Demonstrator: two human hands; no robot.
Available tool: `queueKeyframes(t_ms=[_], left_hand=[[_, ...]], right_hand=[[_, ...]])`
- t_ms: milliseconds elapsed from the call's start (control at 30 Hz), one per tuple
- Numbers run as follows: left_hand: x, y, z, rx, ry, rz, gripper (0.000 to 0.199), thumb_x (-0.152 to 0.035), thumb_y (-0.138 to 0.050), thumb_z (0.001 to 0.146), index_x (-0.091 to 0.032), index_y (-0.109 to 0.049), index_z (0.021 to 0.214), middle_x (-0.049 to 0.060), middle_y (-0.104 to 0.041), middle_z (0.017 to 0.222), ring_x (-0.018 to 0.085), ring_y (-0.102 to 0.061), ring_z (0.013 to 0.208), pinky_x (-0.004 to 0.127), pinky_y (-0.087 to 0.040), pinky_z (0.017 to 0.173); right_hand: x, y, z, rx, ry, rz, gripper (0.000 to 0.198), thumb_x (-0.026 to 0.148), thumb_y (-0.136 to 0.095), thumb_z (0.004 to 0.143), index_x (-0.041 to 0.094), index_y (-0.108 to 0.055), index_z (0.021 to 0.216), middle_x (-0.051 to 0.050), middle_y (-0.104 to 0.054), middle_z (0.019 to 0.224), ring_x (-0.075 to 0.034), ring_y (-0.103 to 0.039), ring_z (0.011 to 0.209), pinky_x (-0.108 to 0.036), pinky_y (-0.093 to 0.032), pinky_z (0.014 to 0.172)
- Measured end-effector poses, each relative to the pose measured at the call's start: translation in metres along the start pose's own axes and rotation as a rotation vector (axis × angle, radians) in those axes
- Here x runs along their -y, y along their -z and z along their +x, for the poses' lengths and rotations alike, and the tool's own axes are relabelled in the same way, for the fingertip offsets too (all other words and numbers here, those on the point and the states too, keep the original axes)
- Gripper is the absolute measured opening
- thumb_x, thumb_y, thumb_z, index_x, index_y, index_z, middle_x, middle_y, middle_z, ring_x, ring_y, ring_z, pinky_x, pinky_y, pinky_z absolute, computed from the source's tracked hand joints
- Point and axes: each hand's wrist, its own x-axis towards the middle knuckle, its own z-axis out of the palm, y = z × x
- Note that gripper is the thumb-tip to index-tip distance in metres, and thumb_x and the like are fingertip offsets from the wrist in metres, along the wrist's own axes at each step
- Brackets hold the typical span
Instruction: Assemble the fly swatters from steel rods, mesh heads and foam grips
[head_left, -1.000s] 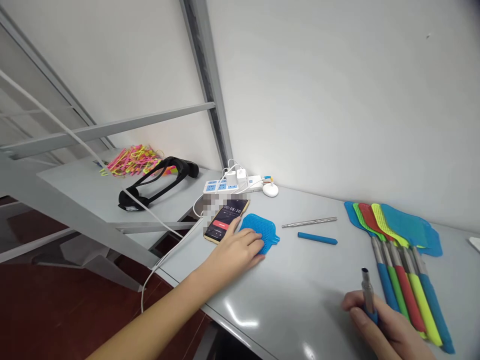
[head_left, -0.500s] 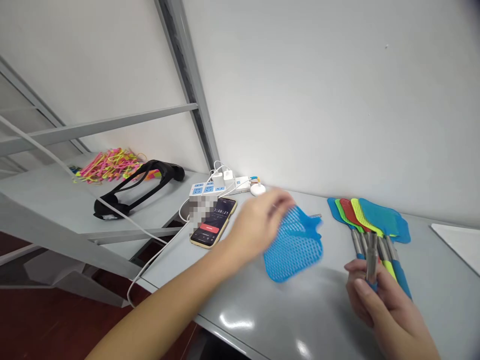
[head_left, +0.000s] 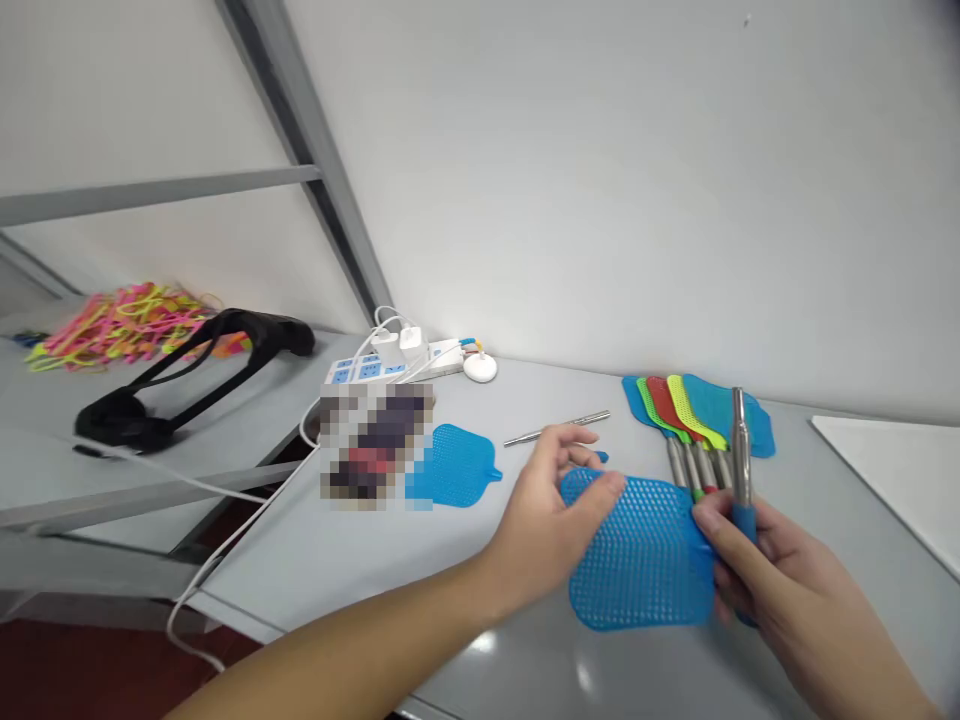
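Note:
My left hand (head_left: 544,515) is closed on the left edge of a blue perforated fly swatter head (head_left: 641,555), thumb on its upper side. My right hand (head_left: 802,575) grips a telescopic swatter handle (head_left: 741,450), its steel tube pointing up and its blue grip in the palm. The right end of the held head touches or nearly touches the right fingers; its neck is hidden there. A second blue swatter head (head_left: 459,465) lies flat on the table to the left. Beyond my left hand lies a bare steel rod (head_left: 559,428).
Several colourful fly swatters (head_left: 664,405) lie fanned out behind my right hand. At the right is a white tray (head_left: 892,465). A blurred phone (head_left: 382,445), a power strip (head_left: 367,368) with cables and a white round device (head_left: 480,368) stand left. A black frame (head_left: 202,375) rests on the side shelf.
My left hand has brought one blue swatter head rightward to my right hand. Another blue head now shows on the table at the left. The view has shifted to the right.

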Motion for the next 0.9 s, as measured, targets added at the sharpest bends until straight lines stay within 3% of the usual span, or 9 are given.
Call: queueKeyframes(t_ms=[133, 300, 467, 733, 900], left_hand=[[0.001, -0.002, 0.005, 0.075, 0.208, -0.332, 0.026, -0.040, -0.065, 0.086, -0.020, -0.059, 0.102, 0.003, -0.068, 0.089, 0.018, -0.066, 0.079, 0.030, -0.053, 0.072], [-0.006, -0.001, 0.003, 0.163, 0.356, -0.483, 0.030, -0.041, -0.065, 0.086, -0.017, -0.069, 0.105, 0.009, -0.074, 0.094, 0.023, -0.070, 0.083, 0.036, -0.055, 0.075], [-0.005, 0.003, 0.000, 0.320, 0.343, -0.453, 0.028, -0.034, -0.068, 0.086, -0.021, -0.071, 0.110, 0.008, -0.074, 0.102, 0.023, -0.071, 0.088, 0.035, -0.056, 0.077], [0.000, 0.005, -0.001, 0.268, 0.338, -0.435, 0.030, -0.034, -0.068, 0.086, -0.022, -0.071, 0.113, 0.008, -0.075, 0.100, 0.024, -0.072, 0.085, 0.039, -0.057, 0.079], [-0.003, 0.003, -0.003, 0.313, 0.336, -0.441, 0.033, -0.031, -0.069, 0.082, -0.022, -0.069, 0.114, 0.010, -0.073, 0.106, 0.030, -0.069, 0.097, 0.043, -0.056, 0.084]], right_hand=[[0.004, 0.000, 0.003, -0.020, 0.073, 0.068, 0.030, 0.052, -0.060, 0.088, 0.022, -0.055, 0.093, 0.006, -0.049, 0.049, -0.010, -0.045, 0.045, -0.021, -0.034, 0.044], [0.012, -0.001, 0.005, -0.025, 0.150, 0.118, 0.030, 0.049, -0.064, 0.086, 0.021, -0.055, 0.092, 0.006, -0.056, 0.056, -0.009, -0.051, 0.044, -0.022, -0.035, 0.046], [0.019, -0.002, 0.001, 0.008, 0.222, 0.136, 0.029, 0.046, -0.068, 0.084, 0.021, -0.054, 0.085, 0.007, -0.056, 0.055, -0.010, -0.054, 0.043, -0.023, -0.040, 0.046], [0.019, -0.001, 0.000, 0.035, 0.239, 0.086, 0.023, 0.036, -0.069, 0.083, 0.023, -0.052, 0.089, 0.012, -0.043, 0.049, -0.011, -0.054, 0.044, -0.024, -0.044, 0.047], [0.016, -0.002, 0.000, -0.029, 0.247, 0.047, 0.021, 0.034, -0.068, 0.083, 0.023, -0.052, 0.091, 0.012, -0.047, 0.048, -0.010, -0.053, 0.042, -0.024, -0.044, 0.048]])
